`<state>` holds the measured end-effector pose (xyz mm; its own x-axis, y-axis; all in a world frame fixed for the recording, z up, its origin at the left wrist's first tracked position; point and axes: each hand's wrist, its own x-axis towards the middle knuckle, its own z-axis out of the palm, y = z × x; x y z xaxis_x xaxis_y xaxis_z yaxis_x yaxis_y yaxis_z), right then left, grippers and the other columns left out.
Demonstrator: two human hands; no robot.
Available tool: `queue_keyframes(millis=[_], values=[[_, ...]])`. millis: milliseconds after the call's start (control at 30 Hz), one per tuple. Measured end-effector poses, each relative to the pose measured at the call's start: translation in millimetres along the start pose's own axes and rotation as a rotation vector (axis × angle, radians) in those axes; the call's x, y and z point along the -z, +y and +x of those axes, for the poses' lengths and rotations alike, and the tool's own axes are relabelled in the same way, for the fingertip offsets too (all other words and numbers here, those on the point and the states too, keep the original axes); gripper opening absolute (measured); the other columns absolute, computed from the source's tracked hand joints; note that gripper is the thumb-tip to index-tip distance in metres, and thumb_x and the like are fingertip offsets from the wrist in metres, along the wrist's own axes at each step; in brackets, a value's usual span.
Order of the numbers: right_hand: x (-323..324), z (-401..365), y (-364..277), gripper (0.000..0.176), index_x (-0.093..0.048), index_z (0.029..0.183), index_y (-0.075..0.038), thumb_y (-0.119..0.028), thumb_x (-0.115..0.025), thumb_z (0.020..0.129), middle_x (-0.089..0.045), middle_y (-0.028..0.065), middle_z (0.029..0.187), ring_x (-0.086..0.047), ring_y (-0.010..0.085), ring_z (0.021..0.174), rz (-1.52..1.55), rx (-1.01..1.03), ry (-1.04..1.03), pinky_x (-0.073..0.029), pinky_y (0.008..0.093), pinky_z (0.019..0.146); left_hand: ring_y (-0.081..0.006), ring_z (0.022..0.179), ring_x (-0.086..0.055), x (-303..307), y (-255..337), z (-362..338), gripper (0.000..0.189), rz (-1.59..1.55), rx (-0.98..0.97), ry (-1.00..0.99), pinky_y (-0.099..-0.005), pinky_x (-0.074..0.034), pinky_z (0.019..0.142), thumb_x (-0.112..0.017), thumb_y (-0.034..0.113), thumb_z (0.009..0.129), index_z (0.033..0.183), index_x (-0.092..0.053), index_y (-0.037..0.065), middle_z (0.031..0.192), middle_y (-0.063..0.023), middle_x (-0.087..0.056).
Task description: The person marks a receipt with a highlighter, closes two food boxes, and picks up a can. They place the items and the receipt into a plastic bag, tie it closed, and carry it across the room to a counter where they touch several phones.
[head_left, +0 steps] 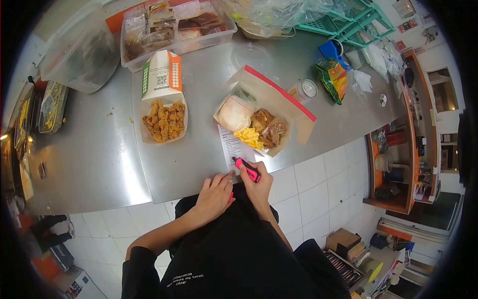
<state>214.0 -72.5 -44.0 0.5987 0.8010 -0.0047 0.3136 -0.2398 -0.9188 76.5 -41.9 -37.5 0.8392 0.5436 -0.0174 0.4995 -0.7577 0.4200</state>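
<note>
My right hand [260,185] grips a pink and black highlighter [248,170], its tip down at the lower part of a printed receipt [233,146]. Beside it, my left hand [215,197] rests at the counter's edge, fingertips by the receipt's lower left corner. A small pink piece, apparently the highlighter cap [231,197], shows under its curled fingers. An open meal box [297,115] covers the receipt's upper end. Inside it are a wrapped white portion [236,113], yellow food [248,137] and fried chicken [263,120]. To the left, an open carton [162,74] holds crispy fried pieces [164,121].
Along the back of the steel counter [94,144] stand a tub of sauce packets [177,52], a big clear container [82,50] and a green crate [343,27]. A can [307,89] and a green-orange packet [332,79] are at right. Tiled floor [318,189] lies beyond the edge.
</note>
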Motion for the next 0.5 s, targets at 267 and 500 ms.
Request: queue_keyframes(millis=[267, 500], values=[[0.5, 1.6, -2.2, 0.020, -0.055, 0.081, 0.001, -0.015, -0.065, 0.073, -0.061, 0.0118, 0.068, -0.056, 0.0105, 0.058, -0.018, -0.022, 0.016, -0.045, 0.0242, 0.053, -0.0213, 0.103, -0.041, 2.1, 0.4, 0.5, 0.041, -0.025, 0.014, -0.024, -0.0334, -0.033, 0.074, -0.066, 0.026, 0.064, 0.093, -0.054, 0.000, 0.118, -0.0075, -0.045], [-6.4, 2.0, 1.6, 0.021, -0.056, 0.081, 0.001, -0.016, -0.066, 0.073, -0.062, 0.0128, 0.070, -0.057, 0.0119, 0.060, -0.019, 0.019, -0.002, -0.045, 0.0247, 0.054, -0.0214, 0.104, -0.040, 1.9, 0.9, 0.3, 0.040, -0.044, 0.026, -0.017, -0.0344, -0.033, 0.074, -0.066, 0.026, 0.065, 0.093, -0.053, 0.000, 0.118, -0.0077, -0.045]])
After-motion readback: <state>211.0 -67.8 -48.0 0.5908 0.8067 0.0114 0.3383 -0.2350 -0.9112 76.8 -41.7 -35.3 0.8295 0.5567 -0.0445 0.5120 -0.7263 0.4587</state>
